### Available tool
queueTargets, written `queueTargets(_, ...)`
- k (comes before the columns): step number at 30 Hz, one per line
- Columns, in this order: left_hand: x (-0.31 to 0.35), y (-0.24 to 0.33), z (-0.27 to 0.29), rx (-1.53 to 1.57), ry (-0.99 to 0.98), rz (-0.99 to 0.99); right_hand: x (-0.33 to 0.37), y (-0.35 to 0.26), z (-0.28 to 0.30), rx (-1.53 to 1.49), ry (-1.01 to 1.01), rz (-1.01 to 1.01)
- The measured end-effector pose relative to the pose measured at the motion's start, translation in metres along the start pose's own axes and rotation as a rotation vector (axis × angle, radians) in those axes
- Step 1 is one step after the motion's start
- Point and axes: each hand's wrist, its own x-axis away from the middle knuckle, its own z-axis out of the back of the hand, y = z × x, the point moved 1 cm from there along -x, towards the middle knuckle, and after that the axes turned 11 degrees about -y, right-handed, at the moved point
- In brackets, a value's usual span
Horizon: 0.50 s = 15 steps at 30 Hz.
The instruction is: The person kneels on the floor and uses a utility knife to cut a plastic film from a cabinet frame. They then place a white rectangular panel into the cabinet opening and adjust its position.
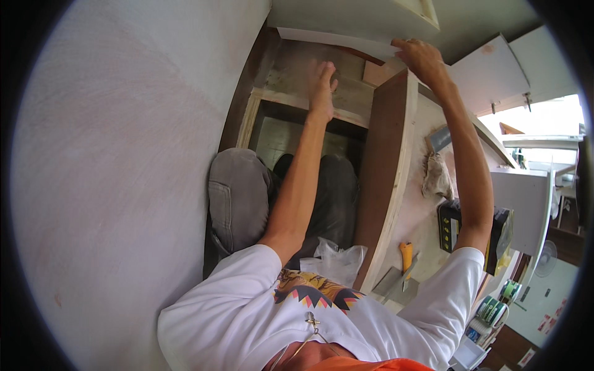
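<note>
My left hand (pixel 323 89) is over the dusty grey-brown inner surface (pixel 291 65) of a wooden cabinet. Its fingers are bent and slightly blurred, with something small and dark at them that I cannot make out. Beyond the top end of an upright wooden panel (pixel 385 148), my right hand (pixel 424 60) reaches up near a white board edge (pixel 346 42). Its fingers stretch leftward, and I see nothing in them; whether they touch the board I cannot tell. Below my left hand is a framed opening (pixel 278 133) in the cabinet, next to my knees.
A large pale panel (pixel 130 154) rises close on my left. Right of the upright panel lie a scraper blade (pixel 440 139), a crumpled rag (pixel 437 176), a black-and-yellow box (pixel 448 226) and an orange-handled trowel (pixel 406 255). Clear plastic (pixel 337 261) is by my lap.
</note>
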Motion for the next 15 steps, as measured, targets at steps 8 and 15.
queueTargets(8, -0.060, -0.007, 0.019, 0.020, 0.151, -0.102, -0.055, -0.041, -0.088, -0.124, -0.239, 0.031)
queueTargets(15, -0.104, -0.009, 0.033, -0.030, 0.325, -0.020, -0.051, -0.011, -0.124, -0.270, -0.156, -0.108)
